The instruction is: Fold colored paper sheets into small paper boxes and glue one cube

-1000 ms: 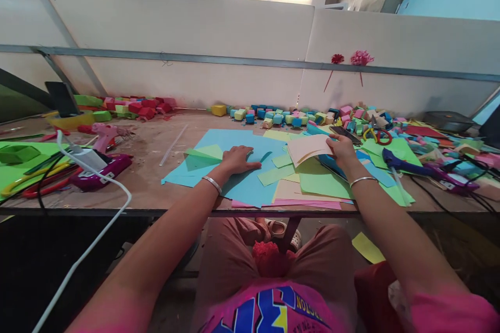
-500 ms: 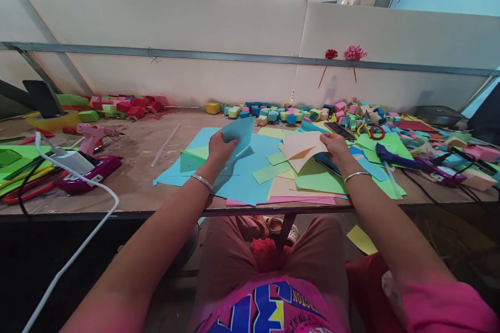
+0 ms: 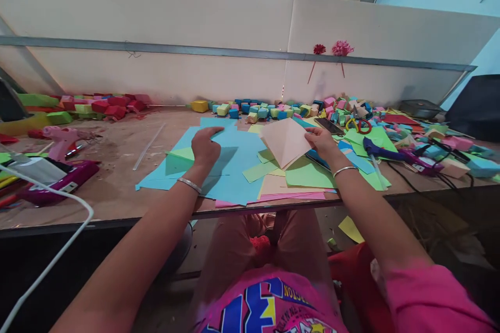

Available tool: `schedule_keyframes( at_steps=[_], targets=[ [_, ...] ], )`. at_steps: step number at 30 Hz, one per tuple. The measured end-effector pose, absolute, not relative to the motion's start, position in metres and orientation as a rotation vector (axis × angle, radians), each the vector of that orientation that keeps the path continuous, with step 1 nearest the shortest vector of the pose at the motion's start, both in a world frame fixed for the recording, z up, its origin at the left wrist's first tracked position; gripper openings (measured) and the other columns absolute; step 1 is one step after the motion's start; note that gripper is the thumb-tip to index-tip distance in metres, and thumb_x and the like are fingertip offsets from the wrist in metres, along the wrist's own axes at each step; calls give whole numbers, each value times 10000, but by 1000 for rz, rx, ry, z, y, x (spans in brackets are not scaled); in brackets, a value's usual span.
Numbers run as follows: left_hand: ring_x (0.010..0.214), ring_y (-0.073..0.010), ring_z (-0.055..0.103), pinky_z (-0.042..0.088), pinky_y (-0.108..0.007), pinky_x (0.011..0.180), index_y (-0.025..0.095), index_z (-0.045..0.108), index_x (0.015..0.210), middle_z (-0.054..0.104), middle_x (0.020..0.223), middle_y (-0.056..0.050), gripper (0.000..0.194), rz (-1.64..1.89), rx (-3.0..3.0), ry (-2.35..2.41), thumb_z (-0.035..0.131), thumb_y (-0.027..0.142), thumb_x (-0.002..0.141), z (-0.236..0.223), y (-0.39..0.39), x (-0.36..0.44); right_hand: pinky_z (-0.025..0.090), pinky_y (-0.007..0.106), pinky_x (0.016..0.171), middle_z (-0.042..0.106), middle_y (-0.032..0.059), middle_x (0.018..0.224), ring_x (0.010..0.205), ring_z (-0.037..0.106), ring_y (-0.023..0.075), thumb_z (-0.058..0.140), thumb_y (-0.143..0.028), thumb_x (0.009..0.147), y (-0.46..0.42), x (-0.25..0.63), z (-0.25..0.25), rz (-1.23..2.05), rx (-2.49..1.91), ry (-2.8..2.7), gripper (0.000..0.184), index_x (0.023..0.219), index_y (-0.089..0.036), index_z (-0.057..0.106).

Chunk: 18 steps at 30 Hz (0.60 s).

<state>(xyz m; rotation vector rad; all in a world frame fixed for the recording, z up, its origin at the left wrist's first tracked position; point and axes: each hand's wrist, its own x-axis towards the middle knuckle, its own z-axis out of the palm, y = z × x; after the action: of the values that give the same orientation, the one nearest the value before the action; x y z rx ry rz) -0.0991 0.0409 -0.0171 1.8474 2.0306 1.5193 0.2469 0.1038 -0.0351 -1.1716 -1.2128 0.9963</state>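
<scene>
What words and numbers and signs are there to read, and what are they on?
No whole word reads for sure.
Pink shirt: big blue letters, partly cut off or creased; smaller yellow letters and dark letters beside them, too blurred to quote.
Left purple tool: white markings, too small to read.
Right purple tool: a white marking, also too small.
Pale paper in the right fingers: no writing that I can see.

Pale pink here on the folded paper [image 3: 286, 143], sky blue all across the big sheets [image 3: 242, 158], bright yellow on the big box [image 3: 199, 106] at the back! The scissors [image 3: 357, 124] flash yellow and red at once. Up on the grey rail [image 3: 195, 51], a deep red flower [image 3: 319, 49], then a pink flower [image 3: 342, 48]. And the shirt [image 3: 269, 296]: hot pink, bold blue lettering [image 3: 253, 306], a splash of yellow!
</scene>
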Motion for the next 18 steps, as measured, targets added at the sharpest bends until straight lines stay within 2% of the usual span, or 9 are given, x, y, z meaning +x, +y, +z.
schedule_keyframes(
  at_steps=[4, 12, 18],
  targets=[
    [974, -300, 652, 484, -373, 872, 215, 779, 765, 752, 895, -47, 437, 1207, 1934, 2049, 484, -1, 525, -27, 46, -98, 472, 263, 557, 593, -30, 589, 562, 561, 135, 690, -216, 601, 108, 248, -41, 898, -1267, -1260, 188, 771, -186, 616],
    [990, -272, 644, 487, -363, 888, 221, 763, 880, 738, 981, -44, 486, 1150, 1989, 2042, 474, 46, 531, -30, 50, -100, 426, 243, 561, 591, -26, 590, 587, 522, 123, 689, -215, 534, 109, 250, -40, 769, -1299, -1286, 119, 632, -187, 629],
    [904, -236, 648, 492, -326, 818, 222, 743, 925, 727, 956, -37, 542, 1220, 2030, 1995, 437, 37, 517, -31, 52, -101, 433, 246, 541, 598, -27, 579, 571, 522, 116, 741, -294, 512, 106, 251, -36, 859, -1199, -1187, 203, 633, -176, 628]
  ],
)
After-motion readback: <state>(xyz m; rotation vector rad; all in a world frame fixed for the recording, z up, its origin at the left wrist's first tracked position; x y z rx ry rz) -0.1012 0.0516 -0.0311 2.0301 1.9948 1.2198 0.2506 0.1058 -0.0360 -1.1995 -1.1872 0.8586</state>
